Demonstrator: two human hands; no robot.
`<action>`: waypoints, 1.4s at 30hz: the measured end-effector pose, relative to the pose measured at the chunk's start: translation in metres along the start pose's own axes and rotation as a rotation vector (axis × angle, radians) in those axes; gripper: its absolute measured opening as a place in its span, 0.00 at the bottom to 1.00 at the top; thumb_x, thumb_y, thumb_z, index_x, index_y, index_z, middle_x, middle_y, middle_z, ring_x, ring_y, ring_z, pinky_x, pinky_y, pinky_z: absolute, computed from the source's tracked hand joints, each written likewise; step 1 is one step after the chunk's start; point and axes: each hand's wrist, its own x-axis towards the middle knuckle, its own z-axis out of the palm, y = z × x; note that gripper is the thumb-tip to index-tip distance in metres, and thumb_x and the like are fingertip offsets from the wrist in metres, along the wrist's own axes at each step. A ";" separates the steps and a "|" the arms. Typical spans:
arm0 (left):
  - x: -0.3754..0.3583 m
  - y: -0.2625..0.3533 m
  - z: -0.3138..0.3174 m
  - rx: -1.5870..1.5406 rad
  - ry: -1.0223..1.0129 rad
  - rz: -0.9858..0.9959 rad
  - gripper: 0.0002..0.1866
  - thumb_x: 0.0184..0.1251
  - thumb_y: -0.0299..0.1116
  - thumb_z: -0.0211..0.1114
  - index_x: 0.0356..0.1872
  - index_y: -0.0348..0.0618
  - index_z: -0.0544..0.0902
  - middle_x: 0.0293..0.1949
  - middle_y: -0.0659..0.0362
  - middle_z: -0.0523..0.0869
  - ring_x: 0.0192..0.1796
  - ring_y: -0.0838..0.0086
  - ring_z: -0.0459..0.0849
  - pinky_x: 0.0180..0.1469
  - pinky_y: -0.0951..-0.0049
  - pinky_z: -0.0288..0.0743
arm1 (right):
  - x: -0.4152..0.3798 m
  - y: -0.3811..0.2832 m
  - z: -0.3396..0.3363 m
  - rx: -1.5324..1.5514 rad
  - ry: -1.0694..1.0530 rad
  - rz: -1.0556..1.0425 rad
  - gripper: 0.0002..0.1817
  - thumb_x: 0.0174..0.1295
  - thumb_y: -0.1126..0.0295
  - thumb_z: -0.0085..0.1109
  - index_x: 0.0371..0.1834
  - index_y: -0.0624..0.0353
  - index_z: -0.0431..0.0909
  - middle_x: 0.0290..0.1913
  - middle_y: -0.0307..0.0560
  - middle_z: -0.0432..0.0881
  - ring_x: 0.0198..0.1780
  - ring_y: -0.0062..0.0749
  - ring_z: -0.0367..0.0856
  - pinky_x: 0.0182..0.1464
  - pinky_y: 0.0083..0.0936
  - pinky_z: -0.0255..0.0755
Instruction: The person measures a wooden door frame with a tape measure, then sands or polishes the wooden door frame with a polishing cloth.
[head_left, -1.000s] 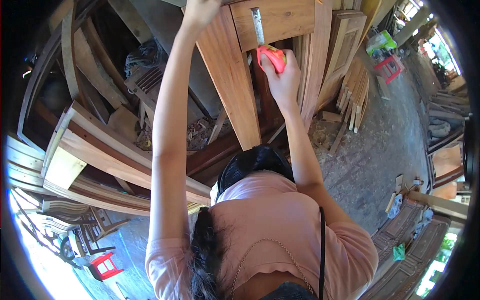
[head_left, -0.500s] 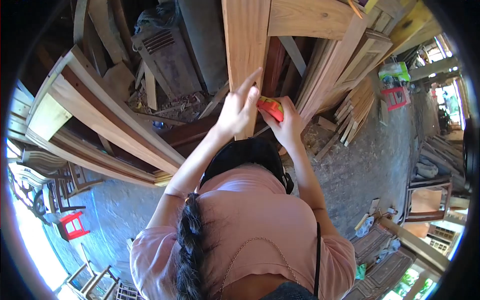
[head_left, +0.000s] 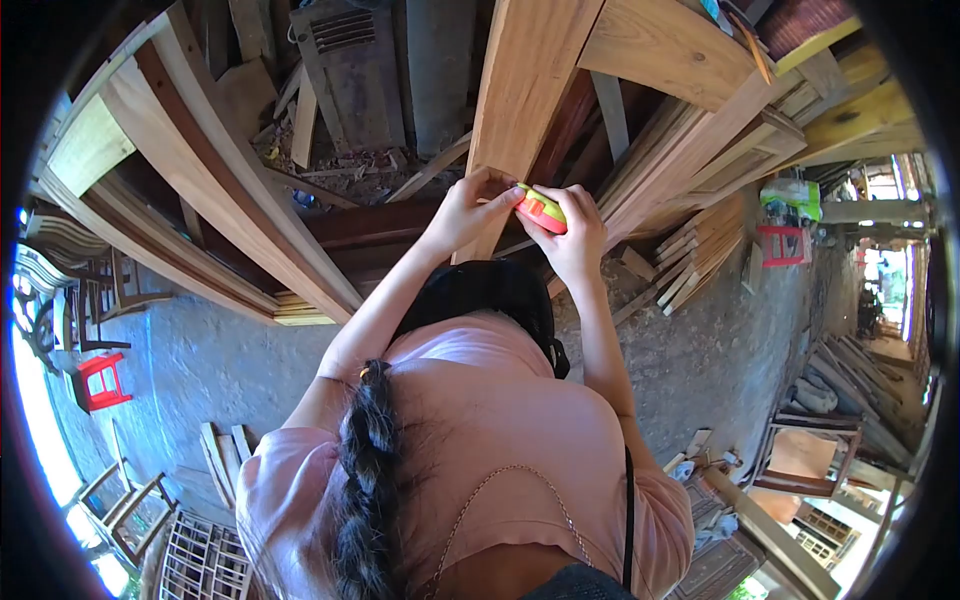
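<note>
A red and yellow-green tape measure (head_left: pixel 545 211) sits in my right hand (head_left: pixel 582 238), whose fingers wrap around its case. My left hand (head_left: pixel 468 212) has its thumb and fingers pinched together at the near end of the case, by the tape's mouth. Whether any blade is drawn out is hidden by the fingers. Right beneath and beyond both hands runs a pale wooden post (head_left: pixel 522 95), part of a frame with a wide cross rail (head_left: pixel 665 50).
Curved wooden frame pieces (head_left: pixel 215 170) lean on the left. Stacked wood strips (head_left: pixel 705 250) lie on the floor at right, near a red stool (head_left: pixel 782 246). Another red stool (head_left: pixel 102 381) stands far left. A pencil-like orange stick (head_left: pixel 752 48) lies on the frame's top.
My left index finger, stretched out along the post before, is now curled in, and that hand pinches at the tape measure. The view has shifted slightly, with the post now farther right.
</note>
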 end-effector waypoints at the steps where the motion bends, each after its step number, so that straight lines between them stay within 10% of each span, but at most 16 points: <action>1: 0.003 -0.007 -0.003 -0.006 0.010 -0.001 0.18 0.68 0.40 0.63 0.49 0.34 0.77 0.43 0.58 0.83 0.47 0.79 0.80 0.52 0.76 0.73 | 0.001 0.002 0.001 0.003 -0.009 -0.006 0.17 0.44 0.66 0.73 0.39 0.52 0.80 0.31 0.40 0.76 0.35 0.37 0.79 0.34 0.32 0.74; 13: 0.031 -0.015 -0.033 -0.201 0.122 0.089 0.12 0.59 0.33 0.71 0.36 0.36 0.79 0.33 0.61 0.85 0.39 0.82 0.82 0.44 0.80 0.75 | 0.024 0.039 0.012 -0.108 -0.046 -0.165 0.18 0.42 0.66 0.74 0.38 0.48 0.80 0.32 0.37 0.75 0.35 0.34 0.79 0.34 0.31 0.74; 23: 0.052 -0.001 -0.038 0.391 0.569 0.272 0.17 0.51 0.37 0.76 0.35 0.34 0.86 0.28 0.50 0.88 0.30 0.73 0.88 0.36 0.77 0.80 | 0.037 0.085 0.014 -0.226 0.053 -0.119 0.20 0.41 0.68 0.74 0.41 0.45 0.82 0.33 0.35 0.75 0.36 0.34 0.77 0.37 0.32 0.74; 42: 0.052 0.000 -0.031 0.585 0.585 0.228 0.18 0.50 0.42 0.75 0.30 0.34 0.87 0.24 0.49 0.86 0.27 0.65 0.87 0.32 0.73 0.79 | 0.044 0.089 0.025 -0.237 0.083 -0.104 0.20 0.41 0.66 0.75 0.41 0.43 0.83 0.31 0.34 0.74 0.34 0.33 0.76 0.37 0.31 0.73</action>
